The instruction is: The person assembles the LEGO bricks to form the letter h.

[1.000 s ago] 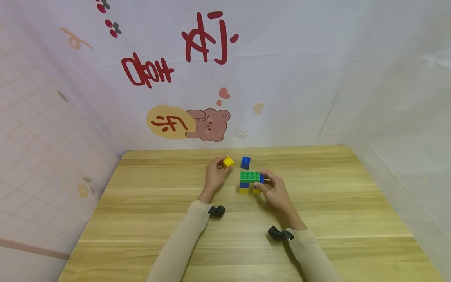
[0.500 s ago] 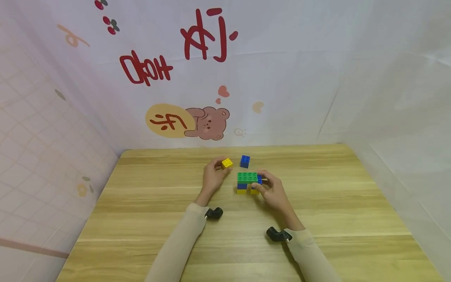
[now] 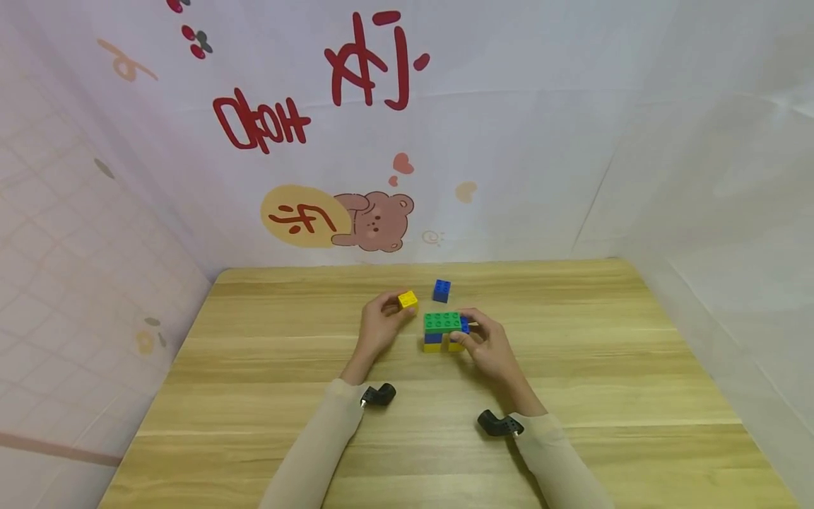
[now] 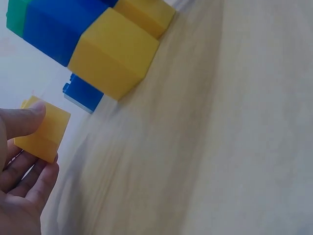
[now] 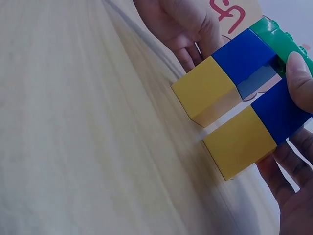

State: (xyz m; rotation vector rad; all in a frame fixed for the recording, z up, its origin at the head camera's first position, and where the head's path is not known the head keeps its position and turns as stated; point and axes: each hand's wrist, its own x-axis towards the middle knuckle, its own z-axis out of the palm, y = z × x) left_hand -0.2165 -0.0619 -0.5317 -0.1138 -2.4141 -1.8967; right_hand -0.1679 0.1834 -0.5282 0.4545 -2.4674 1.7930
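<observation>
In left hand point(image 3: 379, 328), one yellow block point(image 3: 408, 300)

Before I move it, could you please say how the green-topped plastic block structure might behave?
The green-topped structure looks stiff, judging by its straight-edged blocks. Its flat sides make rolling unlikely. The gap between its legs suggests they could loosen if squeezed.

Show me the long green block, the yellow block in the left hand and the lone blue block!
Long green block point(image 3: 441, 319): head view, on its bumpy top.
Yellow block point(image 4: 49, 131): left wrist view, on a flat side.
Lone blue block point(image 3: 441, 295): head view, on its front side.
</observation>
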